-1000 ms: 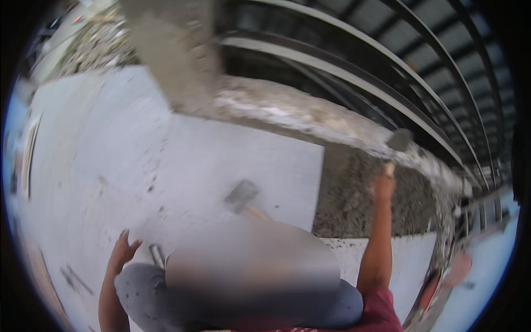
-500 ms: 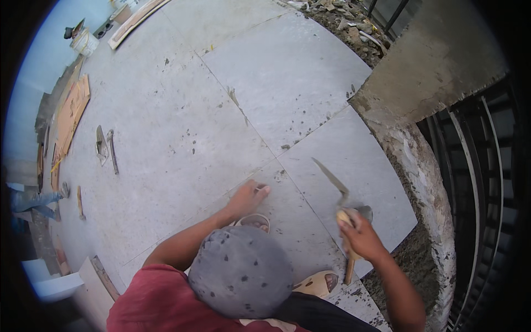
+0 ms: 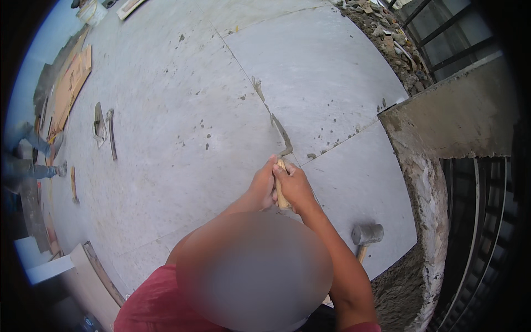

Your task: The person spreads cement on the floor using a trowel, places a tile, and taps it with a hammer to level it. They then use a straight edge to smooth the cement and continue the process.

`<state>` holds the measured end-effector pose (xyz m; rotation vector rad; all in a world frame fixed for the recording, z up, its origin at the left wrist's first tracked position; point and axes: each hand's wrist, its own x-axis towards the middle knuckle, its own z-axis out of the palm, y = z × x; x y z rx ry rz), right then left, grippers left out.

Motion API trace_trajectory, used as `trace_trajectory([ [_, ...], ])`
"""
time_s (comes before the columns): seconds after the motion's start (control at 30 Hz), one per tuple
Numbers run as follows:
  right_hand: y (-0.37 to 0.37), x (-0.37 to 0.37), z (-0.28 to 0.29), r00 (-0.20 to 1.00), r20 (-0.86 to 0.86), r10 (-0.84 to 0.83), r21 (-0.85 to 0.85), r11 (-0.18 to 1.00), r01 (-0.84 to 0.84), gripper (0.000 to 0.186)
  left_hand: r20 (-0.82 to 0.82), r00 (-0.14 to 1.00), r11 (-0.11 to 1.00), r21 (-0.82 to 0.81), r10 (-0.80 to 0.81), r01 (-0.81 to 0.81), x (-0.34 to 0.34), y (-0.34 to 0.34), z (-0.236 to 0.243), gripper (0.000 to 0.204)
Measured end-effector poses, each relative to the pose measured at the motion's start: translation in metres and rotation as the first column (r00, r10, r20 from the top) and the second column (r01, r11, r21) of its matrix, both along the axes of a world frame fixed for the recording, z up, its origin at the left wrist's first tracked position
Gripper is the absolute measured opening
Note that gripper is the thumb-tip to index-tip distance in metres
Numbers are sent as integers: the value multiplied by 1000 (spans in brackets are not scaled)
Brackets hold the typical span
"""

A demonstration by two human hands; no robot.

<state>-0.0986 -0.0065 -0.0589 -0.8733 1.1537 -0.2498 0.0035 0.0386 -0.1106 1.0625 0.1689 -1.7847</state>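
Observation:
A pointing trowel (image 3: 284, 136) with a wooden handle (image 3: 282, 191) is held over the middle of the grey tiled floor. Its narrow, mortar-smeared blade points away from me along a joint between large tiles (image 3: 343, 72). Around the handle my right hand (image 3: 298, 189) is closed, its thumb lying near the blade end. From the other side, my left hand (image 3: 262, 183) is closed against the same handle. Its fingers are partly hidden behind the handle and right hand. Beside my right forearm, a rubber mallet (image 3: 368, 234) rests on a tile.
Another trowel (image 3: 99, 126) and a hammer (image 3: 112, 135) lie to the left, with a wooden-handled tool (image 3: 74, 185) nearer. Cardboard (image 3: 73, 83) and a person's legs (image 3: 38, 160) are at the far left. Rubble (image 3: 387, 39) and a concrete ledge (image 3: 453, 108) border the right side.
My right hand has carried the trowel leftward from beside the mallet to the tile joint. My left hand, empty before, has come onto the handle. The view has shifted.

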Motion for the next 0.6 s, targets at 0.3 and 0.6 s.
trace_trajectory([
  [0.3,-15,6,13,999,-37,-22,92,995,25,32,5,998,992,113,59,-59,-3,-9,4,43],
  [0.6,-32,25,-9,996,-79,-31,151,988,43,32,-54,997,986,164,53,-43,15,-26,-3,44],
])
